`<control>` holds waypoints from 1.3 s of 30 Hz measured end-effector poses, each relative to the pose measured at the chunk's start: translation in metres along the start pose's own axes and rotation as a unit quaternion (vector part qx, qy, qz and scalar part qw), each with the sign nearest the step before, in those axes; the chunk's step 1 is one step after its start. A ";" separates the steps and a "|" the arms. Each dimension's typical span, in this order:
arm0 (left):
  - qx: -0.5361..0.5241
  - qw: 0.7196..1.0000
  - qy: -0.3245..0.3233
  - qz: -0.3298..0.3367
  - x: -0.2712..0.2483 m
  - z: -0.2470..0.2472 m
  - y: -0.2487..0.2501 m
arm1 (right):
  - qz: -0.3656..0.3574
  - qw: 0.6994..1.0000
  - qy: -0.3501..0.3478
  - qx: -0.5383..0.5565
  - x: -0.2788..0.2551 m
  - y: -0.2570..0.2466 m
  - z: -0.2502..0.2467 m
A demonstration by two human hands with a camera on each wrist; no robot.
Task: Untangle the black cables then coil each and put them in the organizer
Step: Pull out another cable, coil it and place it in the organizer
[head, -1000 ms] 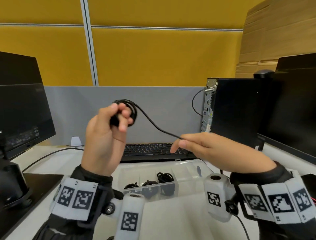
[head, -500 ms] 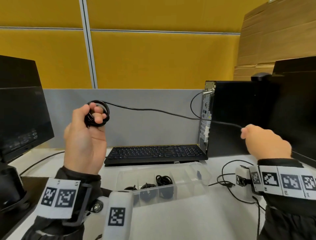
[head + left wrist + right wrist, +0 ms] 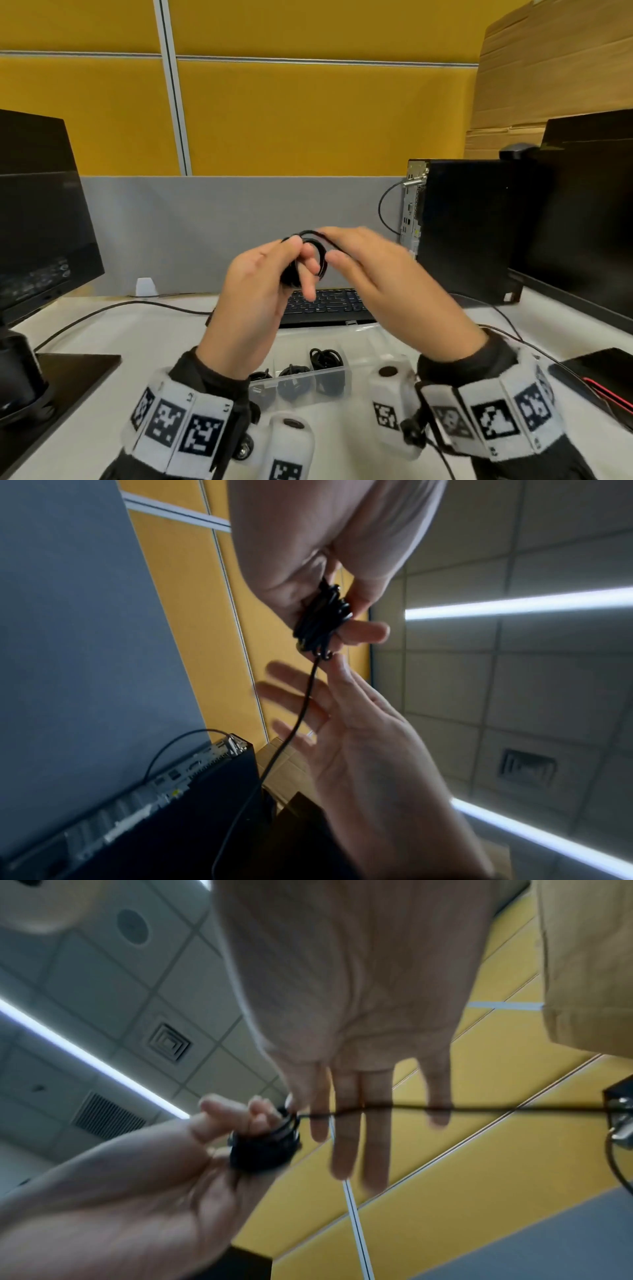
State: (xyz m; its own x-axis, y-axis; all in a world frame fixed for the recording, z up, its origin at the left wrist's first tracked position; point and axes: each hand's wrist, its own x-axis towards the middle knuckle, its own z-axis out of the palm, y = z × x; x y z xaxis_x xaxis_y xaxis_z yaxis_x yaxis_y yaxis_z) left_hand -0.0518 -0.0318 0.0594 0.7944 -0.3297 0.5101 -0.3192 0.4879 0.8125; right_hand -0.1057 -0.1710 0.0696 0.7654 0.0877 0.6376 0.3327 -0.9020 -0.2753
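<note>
1. The clear plastic organizer [image 3: 356,342] is sitting on the counter [image 3: 102,346] near its front edge, just in front of the keyboard [image 3: 329,305]. At least three of its compartments are each holding a coiled black cable [image 3: 325,358]; the other two bundles are sitting in the compartments to the left of that one. The rest of the box is partly hidden behind the wrists, so can't say much there.
2. The black cable [image 3: 320,620] being worked on is up in the air between both hands, above the keyboard. Most of it is wound into a small tight coil, and one loose strand is trailing off it toward the right, past the black PC tower [image 3: 479,233].
3. The left hand [image 3: 253,298] is gripping the coil, with thumb and fingers curled around the loops.
4. The right hand [image 3: 394,284] is hovering right beside the coil with its fingers [image 3: 344,1137] stretched out pretty straight and spread. The loose strand is running across those fingers, so it's touching the cable but not clamping it.
5. Monitors are standing at the left and right edges of the counter.
</note>
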 end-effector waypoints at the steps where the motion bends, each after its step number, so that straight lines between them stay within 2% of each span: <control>1: -0.033 0.999 -0.005 -0.007 -0.001 0.001 0.002 | -0.011 0.999 0.009 0.035 0.000 -0.003 0.005; 3: -0.132 0.991 -0.003 -0.009 0.000 0.000 0.007 | -0.004 0.998 0.008 0.063 -0.001 -0.004 0.010; 5: -0.202 0.979 0.014 0.007 0.001 -0.003 0.011 | 0.005 0.996 -0.047 0.074 -0.003 -0.010 0.016; 7: -0.213 0.976 0.044 0.034 0.004 -0.006 0.011 | -0.002 0.990 -0.119 0.073 -0.005 -0.017 0.021; 10: -0.123 0.985 0.089 0.078 0.008 -0.012 0.008 | -0.020 0.982 -0.186 0.034 -0.009 -0.025 0.022; 12: 0.029 0.986 0.100 0.129 0.010 -0.018 0.004 | -0.028 0.983 -0.181 -0.005 -0.012 -0.028 0.018; 14: 0.217 0.953 0.088 0.195 0.011 -0.025 -0.002 | -0.038 0.988 -0.138 -0.061 -0.013 -0.031 0.013; 16: 0.343 0.909 0.051 0.230 0.008 -0.029 -0.003 | -0.046 0.991 -0.034 -0.119 -0.011 -0.029 0.007; 19: 0.369 0.905 -0.057 0.204 0.002 -0.024 0.000 | -0.061 0.978 0.121 -0.160 -0.008 -0.021 -0.001; 22: 0.421 0.879 -0.120 0.190 0.000 -0.022 0.002 | -0.075 0.969 0.168 -0.163 -0.007 -0.010 0.000; 24: 0.442 0.866 -0.128 0.196 0.003 -0.027 0.001 | -0.078 0.964 0.190 -0.172 -0.007 -0.006 -0.003; 28: 0.481 0.844 -0.079 0.226 0.009 -0.043 0.012 | -0.039 0.953 0.236 -0.184 -0.008 0.008 -0.017; 32: 0.554 0.794 -0.012 0.250 0.014 -0.061 0.024 | 0.060 0.951 0.225 -0.204 -0.012 0.031 -0.036; 36: 0.600 0.761 0.103 0.225 0.020 -0.086 0.029 | 0.123 0.934 0.262 -0.211 -0.021 0.050 -0.055; 39: 0.610 0.751 0.147 0.206 0.021 -0.094 0.033 | 0.177 0.906 0.298 -0.244 -0.029 0.071 -0.063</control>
State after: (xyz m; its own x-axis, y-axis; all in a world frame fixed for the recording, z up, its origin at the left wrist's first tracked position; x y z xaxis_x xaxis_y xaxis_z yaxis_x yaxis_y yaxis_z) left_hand 0.0028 0.0530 0.0708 0.5212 -0.0741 0.8502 -0.6619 -0.6640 0.3479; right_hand -0.1391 -0.2640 0.0766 0.2945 -0.3557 0.8870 -0.2688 -0.9215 -0.2803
